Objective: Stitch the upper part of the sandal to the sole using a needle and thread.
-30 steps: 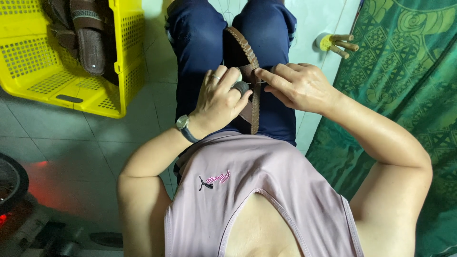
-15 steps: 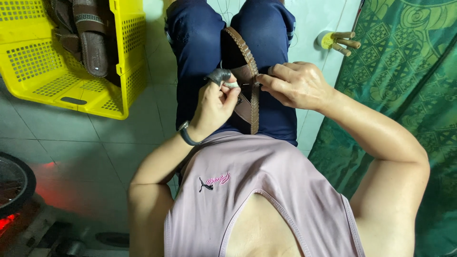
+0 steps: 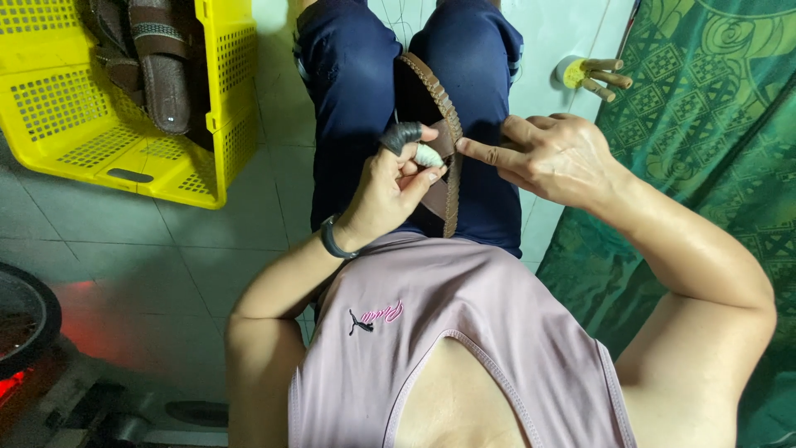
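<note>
A brown sandal (image 3: pixel 450 178) with a stitched rim lies on edge between my knees, against my dark blue trousers (image 3: pixel 348 99). My left hand (image 3: pixel 390 187) is closed on its strap, pinching it at the fingertips. That hand has a dark cap on the index finger, a white wrap on another finger and a dark watch at the wrist. My right hand (image 3: pixel 551 158) is just right of the sandal, its index finger stretched out with the tip on the rim and the thumb raised apart. Whether it holds anything is hidden.
A yellow plastic crate (image 3: pixel 75 137) with several brown sandals (image 3: pixel 157 66) stands on the tiled floor at the upper left. A green patterned cloth (image 3: pixel 713 124) runs down the right. A small yellow tool with wooden pegs (image 3: pixel 593 75) lies by it. A dark round object (image 3: pixel 25 319) sits lower left.
My left hand has slid onto the strap and pinched it. My right hand has loosened its hold on the sandal and stretched its index finger to the rim.
</note>
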